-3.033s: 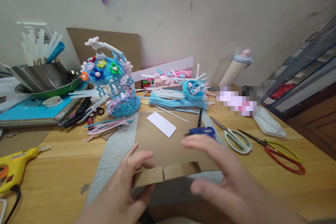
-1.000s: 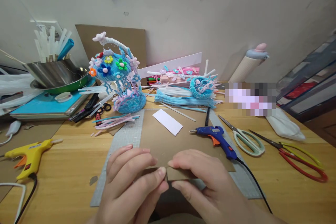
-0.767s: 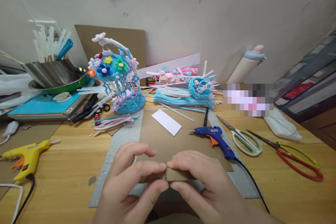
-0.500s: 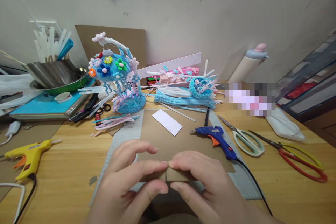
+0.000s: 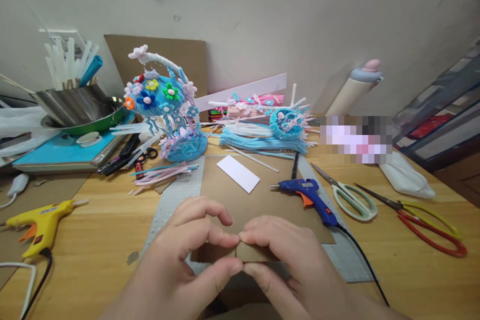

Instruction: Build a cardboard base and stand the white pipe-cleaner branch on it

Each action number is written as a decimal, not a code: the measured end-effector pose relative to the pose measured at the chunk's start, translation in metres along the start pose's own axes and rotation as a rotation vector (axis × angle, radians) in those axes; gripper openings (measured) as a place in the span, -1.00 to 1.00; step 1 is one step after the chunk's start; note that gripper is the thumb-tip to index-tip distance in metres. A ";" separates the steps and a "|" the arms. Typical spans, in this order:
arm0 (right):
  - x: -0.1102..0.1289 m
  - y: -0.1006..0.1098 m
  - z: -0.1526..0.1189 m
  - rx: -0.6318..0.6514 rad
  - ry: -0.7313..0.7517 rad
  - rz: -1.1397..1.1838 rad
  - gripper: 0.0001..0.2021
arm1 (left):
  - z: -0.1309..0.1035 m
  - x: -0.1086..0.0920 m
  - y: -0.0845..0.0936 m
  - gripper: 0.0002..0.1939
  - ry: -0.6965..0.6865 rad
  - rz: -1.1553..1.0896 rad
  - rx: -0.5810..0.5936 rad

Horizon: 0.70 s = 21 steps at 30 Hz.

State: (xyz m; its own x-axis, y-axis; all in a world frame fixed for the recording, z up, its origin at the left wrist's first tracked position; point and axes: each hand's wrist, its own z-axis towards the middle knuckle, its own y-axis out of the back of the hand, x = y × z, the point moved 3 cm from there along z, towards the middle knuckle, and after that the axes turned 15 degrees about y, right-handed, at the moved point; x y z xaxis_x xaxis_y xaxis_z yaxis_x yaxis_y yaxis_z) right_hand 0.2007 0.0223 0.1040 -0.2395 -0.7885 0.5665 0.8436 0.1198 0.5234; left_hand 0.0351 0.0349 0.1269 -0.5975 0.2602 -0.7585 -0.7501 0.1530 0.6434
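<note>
Between both hands is a small brown cardboard piece (image 5: pixel 255 252) with a seam or crease near its middle. My left hand (image 5: pixel 202 255) pinches it from the left, thumb below and index finger above. My right hand (image 5: pixel 285 257) grips it the same way from the right, and the fingertips of both hands nearly meet at the seam. Beyond them, a white rectangular card (image 5: pixel 238 174) lies on a larger cardboard sheet (image 5: pixel 258 207), which rests on a grey cutting mat (image 5: pixel 176 200).
A blue glue gun (image 5: pixel 311 195) and two pairs of scissors (image 5: pixel 354 202) lie to the right. At the left is a yellow glue gun (image 5: pixel 47 225). Behind stand a blue flowered pipe-cleaner lamp shape (image 5: pixel 161 97), pipe-cleaner bundles (image 5: pixel 255 141) and a metal bowl (image 5: pixel 75 105).
My left hand has shifted slightly and its fingers curl more. More of the cardboard piece's left part now shows between its thumb and fingers.
</note>
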 end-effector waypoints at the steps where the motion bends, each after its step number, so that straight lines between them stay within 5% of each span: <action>1: -0.001 0.000 0.000 0.009 -0.020 0.004 -0.81 | 0.000 0.001 -0.001 -0.92 0.004 0.003 -0.002; 5: -0.007 0.001 -0.001 0.073 -0.142 -0.032 -0.84 | -0.001 0.013 -0.008 -0.85 -0.007 0.027 -0.083; 10: -0.019 0.008 0.000 0.075 -0.216 -0.064 -0.85 | -0.001 0.032 -0.015 -0.44 -0.084 -0.050 -0.091; 16: -0.028 0.012 0.001 0.107 -0.216 0.019 -0.84 | 0.005 0.049 -0.009 -0.34 -0.237 0.155 0.114; 21: -0.033 0.008 0.002 0.077 -0.169 0.074 -0.82 | 0.007 0.065 -0.014 -0.28 -0.340 0.082 0.201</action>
State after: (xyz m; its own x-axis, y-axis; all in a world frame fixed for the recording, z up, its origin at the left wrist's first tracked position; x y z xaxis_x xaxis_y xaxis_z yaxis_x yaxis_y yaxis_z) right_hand 0.2146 0.0506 0.0907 -0.2606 -0.6638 0.7010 0.8246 0.2246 0.5192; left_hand 0.0092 0.0564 0.0694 -0.5000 0.5744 -0.6481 -0.6137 0.2931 0.7332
